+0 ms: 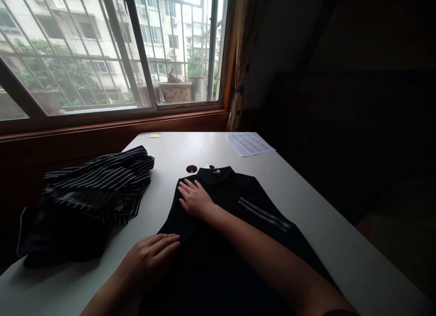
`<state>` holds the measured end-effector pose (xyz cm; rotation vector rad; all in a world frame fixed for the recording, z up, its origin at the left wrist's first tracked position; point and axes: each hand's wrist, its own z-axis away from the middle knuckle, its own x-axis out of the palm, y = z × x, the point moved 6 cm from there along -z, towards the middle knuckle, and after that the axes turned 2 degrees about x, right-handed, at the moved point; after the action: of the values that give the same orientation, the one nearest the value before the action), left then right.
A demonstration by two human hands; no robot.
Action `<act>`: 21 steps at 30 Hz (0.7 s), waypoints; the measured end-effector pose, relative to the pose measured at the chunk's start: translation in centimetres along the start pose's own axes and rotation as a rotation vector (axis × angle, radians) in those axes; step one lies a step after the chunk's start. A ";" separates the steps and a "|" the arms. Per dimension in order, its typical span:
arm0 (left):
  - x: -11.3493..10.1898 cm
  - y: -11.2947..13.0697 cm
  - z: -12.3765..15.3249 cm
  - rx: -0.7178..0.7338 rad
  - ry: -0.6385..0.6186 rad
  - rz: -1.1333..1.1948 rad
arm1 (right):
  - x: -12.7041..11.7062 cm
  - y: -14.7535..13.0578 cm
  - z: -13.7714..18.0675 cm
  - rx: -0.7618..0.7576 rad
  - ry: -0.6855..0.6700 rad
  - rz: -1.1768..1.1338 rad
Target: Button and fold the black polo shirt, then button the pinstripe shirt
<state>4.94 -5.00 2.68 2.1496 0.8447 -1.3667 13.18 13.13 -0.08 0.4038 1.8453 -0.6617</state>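
Note:
A black polo shirt lies spread on the white table, its collar at the far end and two grey stripes along its right sleeve. My right hand rests flat on the shoulder left of the collar, fingers spread and holding nothing. At the shirt's left edge is my left hand, its fingers close together over the fabric and seemingly gripping it. The left thumb is hidden. My right forearm crosses over the front of the shirt.
On the left of the white table is a heap of dark clothes, partly striped. Printed sheets and a yellow sticky note lie at the far edge. A round cable hole is beyond the shirt. Behind stands a barred window.

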 end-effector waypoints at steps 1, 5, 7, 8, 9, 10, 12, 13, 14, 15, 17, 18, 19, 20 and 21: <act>0.0 0.0 0.0 0.001 -0.002 -0.001 | -0.1 -0.5 0.2 -0.037 0.007 -0.004; 0.1 -0.1 0.2 -0.003 -0.022 0.004 | -0.2 -0.9 1.2 -0.058 -0.036 -0.035; 0.1 -0.1 0.2 -0.014 -0.030 0.008 | -0.1 -0.6 1.8 -0.037 -0.063 -0.034; 0.0 -0.2 0.1 -0.023 -0.035 0.012 | -0.2 -0.4 2.1 -0.030 -0.077 -0.030; 0.0 -0.2 0.0 -0.031 -0.036 0.016 | -0.3 -0.2 2.5 -0.025 -0.088 -0.026; -0.1 -0.2 -0.1 -0.036 -0.038 0.019 | -0.4 0.0 2.9 -0.021 -0.096 -0.021; -0.1 -0.2 -0.3 -0.042 -0.038 0.021 | -1.0 0.1 3.9 -0.024 -0.098 -0.016; -0.1 -0.2 -0.3 -0.045 -0.037 0.019 | -1.5 0.1 4.4 -0.032 -0.092 -0.018; 0.0 -0.3 -0.3 -0.049 -0.039 0.016 | -2.0 0.0 4.9 -0.043 -0.082 -0.025; 0.1 -0.4 -0.3 -0.056 -0.043 0.013 | -2.6 -0.1 5.5 -0.055 -0.071 -0.034; 0.4 -0.6 -0.2 -0.071 -0.043 0.010 | -3.9 -0.2 6.6 -0.071 -0.053 -0.054; 0.6 -0.8 -0.1 -0.076 -0.039 0.009 | -4.5 -0.2 7.2 -0.078 -0.050 -0.058; 0.7 -0.9 0.0 -0.081 -0.030 0.009 | -5.0 -0.2 7.7 -0.093 -0.052 -0.057; 0.8 -1.0 0.1 -0.082 -0.020 0.011 | -5.4 -0.2 8.1 -0.119 -0.060 -0.051; 0.8 -1.1 0.2 -0.085 -0.009 0.015 | -5.7 -0.3 8.6 -0.157 -0.072 -0.044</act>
<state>4.33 -4.12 1.81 2.0798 0.8660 -1.3090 21.42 7.84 3.01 0.2339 1.8268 -0.5490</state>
